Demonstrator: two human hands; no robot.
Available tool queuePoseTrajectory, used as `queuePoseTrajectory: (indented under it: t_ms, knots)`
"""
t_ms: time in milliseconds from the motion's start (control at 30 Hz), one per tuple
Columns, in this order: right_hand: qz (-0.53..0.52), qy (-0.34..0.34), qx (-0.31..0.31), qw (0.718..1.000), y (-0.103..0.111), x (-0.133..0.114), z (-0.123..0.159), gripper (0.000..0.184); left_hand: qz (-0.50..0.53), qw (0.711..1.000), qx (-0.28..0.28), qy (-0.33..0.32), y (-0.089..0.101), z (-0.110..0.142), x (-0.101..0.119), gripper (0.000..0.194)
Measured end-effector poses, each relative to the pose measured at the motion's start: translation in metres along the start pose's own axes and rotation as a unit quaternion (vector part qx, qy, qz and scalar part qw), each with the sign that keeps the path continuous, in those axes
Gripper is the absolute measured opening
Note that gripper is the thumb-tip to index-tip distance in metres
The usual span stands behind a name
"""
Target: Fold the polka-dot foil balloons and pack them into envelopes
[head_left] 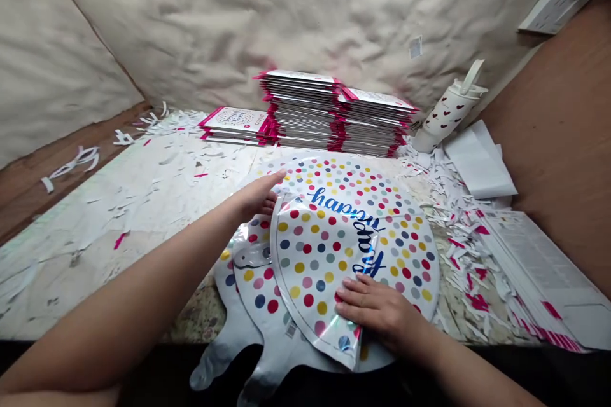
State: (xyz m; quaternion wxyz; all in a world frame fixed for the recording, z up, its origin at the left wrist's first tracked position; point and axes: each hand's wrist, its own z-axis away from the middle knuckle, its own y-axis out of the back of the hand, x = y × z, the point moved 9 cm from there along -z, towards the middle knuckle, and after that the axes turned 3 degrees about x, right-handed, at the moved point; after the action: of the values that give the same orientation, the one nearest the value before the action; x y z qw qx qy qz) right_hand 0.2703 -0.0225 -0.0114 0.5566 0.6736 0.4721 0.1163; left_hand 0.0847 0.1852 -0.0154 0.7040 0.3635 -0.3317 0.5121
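Two hands apart, both on polka-dot foil balloon [396, 229]: left hand [258, 197] at far edge, right hand [377, 308] flat on folded flap [315, 273], nearer me; balloon tails [214, 362] point my way.

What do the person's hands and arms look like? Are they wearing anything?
The left hand and right hand are bare, with no gloves, rings or watch that I can see. The left arm and right arm show no sleeves.

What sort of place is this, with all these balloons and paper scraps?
Probably a workshop packing party balloons: a tall stack of packaged balloons, polka-dot foil balloons laid flat, and paper trimmings scattered around.
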Motion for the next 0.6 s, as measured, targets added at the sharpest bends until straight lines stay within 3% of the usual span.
queuePoseTrajectory:
  t_ms: [67, 133, 267, 333, 367, 400, 433, 467, 500, 567, 600]
  knots:
    - [-0.007, 0.003, -0.007, 1.0, -0.001, 0.0, 0.0, 0.032, -0.021, 0.999, -0.02, 0.024, -0.012, -0.012, 0.001, 0.047]
    - [-0.014, 0.004, -0.014, 1.0, -0.002, 0.001, 0.0, 0.033, -0.044, 0.999, -0.012, 0.026, -0.01, -0.022, 0.002, 0.051]
    - [-0.034, -0.007, -0.012, 0.999, 0.003, 0.006, 0.0, 0.033, -0.102, 0.991, 0.082, -0.031, 0.025, -0.027, 0.012, 0.054]
    - [-0.047, -0.005, -0.02, 0.999, 0.004, 0.008, -0.003, 0.031, -0.156, 0.97, 0.143, -0.117, 0.035, -0.017, 0.028, 0.045]
    - [-0.053, -0.004, -0.025, 0.998, 0.005, 0.009, -0.004, 0.03, -0.218, 0.945, 0.139, -0.199, 0.024, -0.007, 0.04, 0.039]
    - [-0.059, -0.003, -0.027, 0.998, 0.005, 0.01, -0.005, 0.029, -0.295, 0.902, 0.099, -0.299, -0.001, 0.006, 0.05, 0.036]
    - [-0.063, -0.003, -0.027, 0.998, 0.006, 0.012, -0.005, 0.029, -0.374, 0.836, 0.036, -0.4, -0.035, 0.023, 0.052, 0.036]
    - [-0.065, -0.007, -0.023, 0.998, 0.007, 0.013, -0.005, 0.029, -0.445, 0.746, -0.067, -0.49, -0.078, 0.045, 0.042, 0.039]
    - [-0.064, -0.01, -0.013, 0.998, 0.009, 0.014, -0.004, 0.029, -0.469, 0.695, -0.139, -0.526, -0.108, 0.06, 0.027, 0.043]
    - [-0.06, -0.017, 0.017, 0.998, 0.016, 0.016, -0.001, 0.028, -0.496, 0.65, -0.195, -0.542, -0.149, 0.076, 0.002, 0.049]
    - [-0.062, -0.021, 0.031, 0.997, 0.019, 0.017, 0.002, 0.027, -0.51, 0.65, -0.188, -0.531, -0.16, 0.076, -0.006, 0.051]
